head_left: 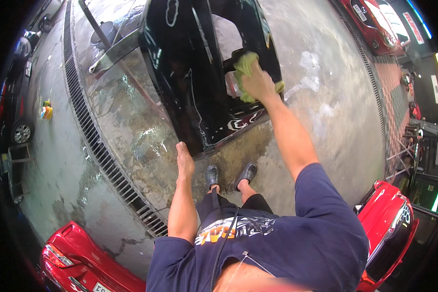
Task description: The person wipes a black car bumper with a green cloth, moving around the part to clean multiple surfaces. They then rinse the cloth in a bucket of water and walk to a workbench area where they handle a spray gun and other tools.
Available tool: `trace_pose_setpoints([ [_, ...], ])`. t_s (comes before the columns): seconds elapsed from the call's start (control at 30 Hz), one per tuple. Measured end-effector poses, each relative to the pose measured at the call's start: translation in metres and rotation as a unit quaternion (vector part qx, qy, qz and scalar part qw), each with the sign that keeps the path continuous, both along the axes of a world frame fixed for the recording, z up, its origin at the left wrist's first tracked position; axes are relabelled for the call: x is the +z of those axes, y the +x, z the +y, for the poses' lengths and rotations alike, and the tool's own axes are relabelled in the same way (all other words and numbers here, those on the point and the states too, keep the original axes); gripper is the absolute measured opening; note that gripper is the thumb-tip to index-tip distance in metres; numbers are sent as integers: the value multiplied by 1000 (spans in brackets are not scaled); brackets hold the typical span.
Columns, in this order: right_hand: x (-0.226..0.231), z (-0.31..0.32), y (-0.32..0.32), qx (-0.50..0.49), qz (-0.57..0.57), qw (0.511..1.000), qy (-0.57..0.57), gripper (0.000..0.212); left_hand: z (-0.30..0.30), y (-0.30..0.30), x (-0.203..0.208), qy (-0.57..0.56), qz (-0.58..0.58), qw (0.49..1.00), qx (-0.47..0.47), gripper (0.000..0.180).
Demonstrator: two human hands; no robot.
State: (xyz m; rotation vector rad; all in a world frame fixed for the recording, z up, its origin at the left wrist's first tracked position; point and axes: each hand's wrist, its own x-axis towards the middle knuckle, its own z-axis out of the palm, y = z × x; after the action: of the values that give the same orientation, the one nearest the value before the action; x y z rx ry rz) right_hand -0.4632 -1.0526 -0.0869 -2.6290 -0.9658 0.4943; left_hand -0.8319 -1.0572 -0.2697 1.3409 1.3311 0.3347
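Just past the clogs (211, 174), the left hand (184, 159) is flattened, fingers straight, empty as far as I see, by the black panel's (177, 63) near corner; whether it touches, I can't tell. Over the panel's right side, the right hand (259, 85) grips a bunched green cloth (246, 63). Leftward, a stand (116, 52) partly blocks a bucket (103, 36); beyond run a drain (93, 137) and a dark car (18, 114).

Black panel (177, 73), yellow-green cloth (246, 64) — navy shirt (321, 231), white-and-orange print (228, 230), red cars (90, 260)
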Motion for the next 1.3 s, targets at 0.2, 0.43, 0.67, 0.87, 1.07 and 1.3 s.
trace_pose_setpoints([
  [0.2, -13, -22, -8, 24, -122, 992, 4, 59, 5, -6, 13, -34, 14, 999, -15, 87],
  [0.43, 24, 81, 28, 16, -152, 983, 106, 35, -3, 1, 16, 17, -30, 999, 32, 80],
  [0.67, 32, -39, 6, 33, 36, 999, 12, 52, -3, 17, 138, 209, -82, 966, 126, 41],
  [0.87, 123, -111, -24, 116, 234, 939, 222, 52, -4, 145, 225, 174, -349, 917, -82, 54],
  [1.07, 148, -131, 28, 172, 48, 958, 224, 26, -23, 227, 230, 48, -271, 947, -164, 43],
  [1.3, 122, -155, 79, 107, 412, 850, 310, 22, -25, 268, 232, 14, -276, 943, -184, 26],
])
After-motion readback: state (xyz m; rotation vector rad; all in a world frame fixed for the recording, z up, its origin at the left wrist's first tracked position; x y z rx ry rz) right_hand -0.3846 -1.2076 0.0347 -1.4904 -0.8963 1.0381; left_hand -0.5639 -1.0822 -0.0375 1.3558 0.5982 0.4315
